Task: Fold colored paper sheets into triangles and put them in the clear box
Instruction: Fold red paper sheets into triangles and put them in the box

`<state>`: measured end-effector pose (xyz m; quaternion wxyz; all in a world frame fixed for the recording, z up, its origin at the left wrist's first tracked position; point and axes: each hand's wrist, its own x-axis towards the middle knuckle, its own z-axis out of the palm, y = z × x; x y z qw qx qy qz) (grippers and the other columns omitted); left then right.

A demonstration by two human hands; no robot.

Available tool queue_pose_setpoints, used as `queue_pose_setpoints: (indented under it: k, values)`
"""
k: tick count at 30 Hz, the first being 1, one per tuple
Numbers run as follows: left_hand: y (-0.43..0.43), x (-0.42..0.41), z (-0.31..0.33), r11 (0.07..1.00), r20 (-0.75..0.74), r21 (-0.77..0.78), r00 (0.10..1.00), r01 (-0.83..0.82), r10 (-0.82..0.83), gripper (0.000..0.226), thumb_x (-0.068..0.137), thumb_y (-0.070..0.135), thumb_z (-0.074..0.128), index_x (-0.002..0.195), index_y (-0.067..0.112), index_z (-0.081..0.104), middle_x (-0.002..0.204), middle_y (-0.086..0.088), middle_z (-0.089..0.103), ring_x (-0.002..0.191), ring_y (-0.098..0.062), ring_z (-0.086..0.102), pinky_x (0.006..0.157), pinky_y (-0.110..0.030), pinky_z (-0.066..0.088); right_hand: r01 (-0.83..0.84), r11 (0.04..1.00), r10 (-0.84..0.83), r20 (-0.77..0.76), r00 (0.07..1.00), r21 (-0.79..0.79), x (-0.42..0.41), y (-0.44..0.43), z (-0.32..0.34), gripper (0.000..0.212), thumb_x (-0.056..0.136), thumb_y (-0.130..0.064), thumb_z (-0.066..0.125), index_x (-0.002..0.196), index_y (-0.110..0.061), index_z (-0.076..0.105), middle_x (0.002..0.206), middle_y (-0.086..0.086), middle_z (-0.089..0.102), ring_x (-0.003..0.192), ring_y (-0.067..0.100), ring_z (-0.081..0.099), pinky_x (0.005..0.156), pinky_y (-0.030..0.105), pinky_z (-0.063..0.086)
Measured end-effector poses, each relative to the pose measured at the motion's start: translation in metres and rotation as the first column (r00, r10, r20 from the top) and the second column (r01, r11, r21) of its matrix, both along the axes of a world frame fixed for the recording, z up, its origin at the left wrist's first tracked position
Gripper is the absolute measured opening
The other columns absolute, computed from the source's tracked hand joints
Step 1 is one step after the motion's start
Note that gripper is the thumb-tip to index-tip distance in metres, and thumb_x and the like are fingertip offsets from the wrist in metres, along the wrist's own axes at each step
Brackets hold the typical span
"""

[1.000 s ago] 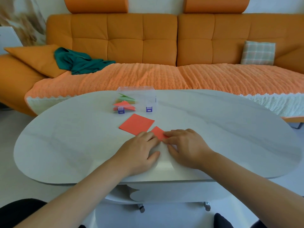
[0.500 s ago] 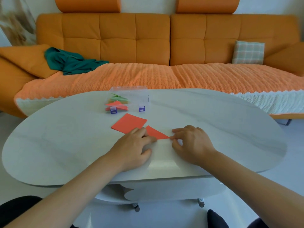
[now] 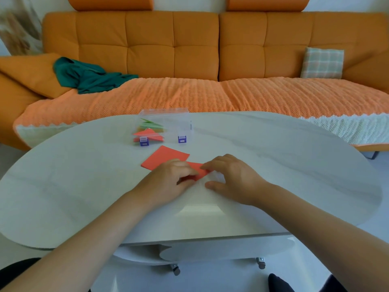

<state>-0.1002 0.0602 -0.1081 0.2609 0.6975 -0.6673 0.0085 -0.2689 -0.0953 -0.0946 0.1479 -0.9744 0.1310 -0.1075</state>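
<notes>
Worktop (image 3: 273, 165): white, oval, with an orange sofa (image 3: 189, 49) behind it.

Clear box (image 3: 183, 121): far centre of the worktop, two purple latches (image 3: 182, 139) on its near side. Folded triangles (image 3: 149, 133), red and green, lie in its left part.

Flat red sheet (image 3: 166, 157): square, lying just in front of the box, its near corner hidden by the left hand.

Folded red piece (image 3: 199, 170): on the worktop between the two hands, just beside the flat sheet.

Left hand (image 3: 168, 180): fingers curled over the folded red piece, red showing between fingers and thumb. It appears to pinch the paper, though the thumb's contact is hard to make out.

Right hand (image 3: 235, 178): fingers arched and loosely spread, tips touching the piece's right corner. Its thumb rests apart on the bare worktop and grips nothing.

On the sofa: crumpled green cloth (image 3: 88, 76) at left, checked cushion (image 3: 322, 63) at right.
</notes>
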Motion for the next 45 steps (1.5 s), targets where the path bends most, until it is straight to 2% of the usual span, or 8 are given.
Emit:
queue_pose_setpoints:
  k: [6,12,20,23,28,34,39,45]
  values:
    - [-0.005,0.007,0.000,0.999,0.043,-0.042,0.999,0.027,-0.025,0.022,0.087,0.020,0.069,0.109,0.020,0.073,0.091,0.008,0.069,0.086,-0.015,0.058,0.078,-0.031,0.049,0.014,1.000,-0.014,-0.008,1.000,0.014,0.016,-0.010,-0.002,0.056,0.088,-0.048,0.067,0.140,-0.030,0.055,0.133,-0.009,0.060,0.120,0.016,0.048,0.105,0.030,0.038]
    - [-0.007,0.008,-0.004,0.990,-0.164,0.044,0.977,-0.134,0.139,0.045,0.083,0.038,0.078,0.125,0.028,0.067,0.124,0.009,0.055,0.125,-0.006,0.044,0.105,-0.020,0.031,0.027,1.000,-0.027,-0.033,0.999,-0.008,0.026,-0.015,0.000,0.054,0.085,-0.055,0.068,0.135,-0.038,0.058,0.118,-0.009,0.061,0.108,0.016,0.050,0.098,0.034,0.041]
    - [-0.002,0.007,0.002,0.998,0.017,0.012,0.998,-0.063,0.063,0.033,0.089,0.020,0.064,0.122,0.024,0.068,0.101,0.006,0.071,0.093,-0.014,0.060,0.081,-0.031,0.050,-0.061,0.996,0.061,0.000,0.998,-0.071,0.029,-0.015,0.000,0.044,0.085,-0.050,0.071,0.126,-0.032,0.067,0.102,-0.005,0.061,0.091,0.018,0.054,0.081,0.032,0.044]
    - [-0.001,0.010,0.003,0.997,-0.061,-0.023,0.995,-0.078,0.077,0.028,0.089,0.016,0.065,0.115,0.024,0.070,0.092,0.007,0.070,0.081,-0.008,0.058,0.074,-0.024,0.047,-0.091,0.994,0.092,0.022,0.995,-0.053,0.029,-0.013,-0.003,0.034,0.086,-0.048,0.070,0.118,-0.034,0.070,0.100,-0.008,0.060,0.088,0.015,0.052,0.079,0.029,0.044]
    - [-0.001,0.010,0.006,0.989,-0.171,0.105,0.978,-0.101,0.118,0.042,0.082,0.036,0.078,0.122,0.031,0.066,0.104,0.014,0.065,0.094,0.000,0.056,0.081,-0.014,0.042,0.003,0.997,-0.008,0.079,0.997,0.073,0.036,-0.005,-0.008,0.023,0.085,-0.042,0.072,0.106,-0.032,0.072,0.092,-0.015,0.057,0.085,0.008,0.049,0.079,0.027,0.044]
    - [-0.001,0.006,0.006,0.983,-0.337,0.034,0.924,-0.181,0.182,0.038,0.087,0.015,0.075,0.122,0.026,0.069,0.110,0.017,0.069,0.100,0.019,0.056,0.087,-0.001,0.039,0.055,0.936,-0.080,0.059,0.995,0.348,0.035,-0.001,0.002,0.032,0.080,-0.042,0.079,0.109,-0.039,0.066,0.094,-0.017,0.061,0.086,-0.001,0.055,0.077,0.017,0.042]
    - [-0.007,0.010,0.008,0.971,-0.606,0.058,0.765,-0.233,0.220,0.041,0.087,0.011,0.074,0.115,0.039,0.064,0.101,0.017,0.075,0.098,-0.005,0.070,0.089,-0.038,0.057,-0.056,0.968,0.022,0.141,0.990,0.244,0.030,-0.009,0.006,0.042,0.082,-0.019,0.079,0.120,-0.030,0.066,0.104,-0.014,0.062,0.086,0.003,0.059,0.075,0.009,0.042]
    - [-0.003,0.005,0.024,0.979,-0.641,0.079,0.742,-0.189,0.195,0.025,0.088,0.045,0.069,0.111,0.038,0.072,0.109,0.019,0.071,0.105,0.002,0.064,0.096,-0.023,0.048,-0.018,0.942,-0.048,0.186,0.981,0.335,0.026,-0.001,0.019,0.023,0.096,-0.017,0.061,0.105,-0.031,0.077,0.086,-0.024,0.067,0.080,-0.006,0.060,0.074,0.013,0.043]
